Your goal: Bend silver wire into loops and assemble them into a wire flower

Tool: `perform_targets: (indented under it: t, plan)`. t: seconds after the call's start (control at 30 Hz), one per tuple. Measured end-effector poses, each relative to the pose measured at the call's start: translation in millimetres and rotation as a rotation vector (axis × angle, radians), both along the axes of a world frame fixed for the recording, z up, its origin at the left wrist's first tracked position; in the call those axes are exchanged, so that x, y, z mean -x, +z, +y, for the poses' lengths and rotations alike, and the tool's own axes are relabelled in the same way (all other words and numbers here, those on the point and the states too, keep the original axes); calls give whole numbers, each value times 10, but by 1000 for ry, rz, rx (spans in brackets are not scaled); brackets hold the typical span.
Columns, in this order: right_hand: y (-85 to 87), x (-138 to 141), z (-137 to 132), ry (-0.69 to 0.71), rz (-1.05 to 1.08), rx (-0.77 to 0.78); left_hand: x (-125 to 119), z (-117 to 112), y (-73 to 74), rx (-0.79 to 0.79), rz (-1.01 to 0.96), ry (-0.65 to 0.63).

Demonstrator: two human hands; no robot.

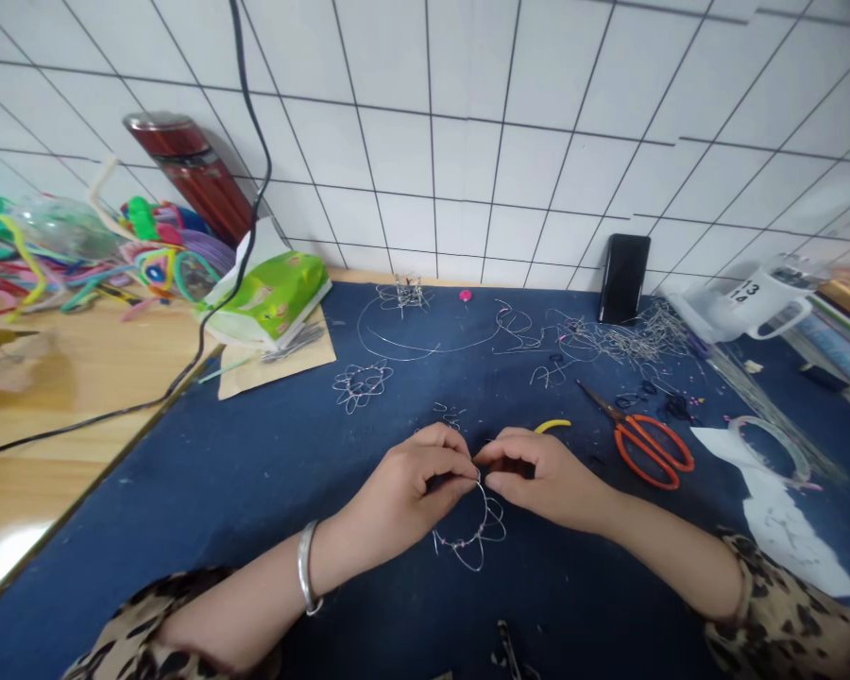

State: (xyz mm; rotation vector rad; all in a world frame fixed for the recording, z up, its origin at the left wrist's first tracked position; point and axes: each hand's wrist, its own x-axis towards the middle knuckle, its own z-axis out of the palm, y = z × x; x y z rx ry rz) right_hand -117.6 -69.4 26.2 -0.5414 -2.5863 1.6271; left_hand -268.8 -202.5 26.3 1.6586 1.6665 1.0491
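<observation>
My left hand is closed, thumb and forefinger pinching the top of a beaded wire flower. The flower is a thin silvery ring with looped petals and small pink beads, hanging below the fingertips; its left side is partly hidden by my hand. Close by on the right is my right hand, its forefinger reaching the pinched spot while the thumb stays apart from it. Whether a fine wire end lies at that fingertip is too small to make out. Another beaded wire flower lies flat on the dark blue mat.
Orange-handled scissors and a yellow curved piece lie right of my hands. Behind are tangled wires, a phone against the wall and a white mug. At left, a black cable passes a tissue pack.
</observation>
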Motion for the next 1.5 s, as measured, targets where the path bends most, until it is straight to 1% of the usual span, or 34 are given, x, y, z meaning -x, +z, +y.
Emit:
perform_targets:
  t: [0.17,0.27,0.33,0.43,0.67,0.8,0.93,1.07,1.27,1.4,1.5]
  plan:
    - [7,14,-52,-20,3,-29,-25,5,-1,-35,10,-17]
    - [14,6,-57,-44,-4,3,-31,8,-21,-66,42,-8]
    - [15,-2,-42,-55,-25,52,-30,5,-41,-92,67,3]
    - [-1,-11,-14,-63,-58,169,-31,-8,-65,-110,97,9]
    - [-56,-4,-70,-146,-45,409,-46,-14,-81,-94,131,27]
    - [-56,-2,-101,-175,-35,501,-46,-4,-96,-96,123,32]
    - [-60,-7,-90,-180,-19,545,-37,-1,-103,-107,99,39]
    - [-64,-3,-84,-179,-23,537,-27,4,-84,-112,80,53]
    - [-61,-9,-81,-154,-58,495,-28,23,-34,-65,31,40]
    - [-52,-17,-70,-85,-57,356,-39,19,-17,-59,35,24]
    - [-42,-19,-79,-38,-56,181,-39,9,-25,-54,34,11]
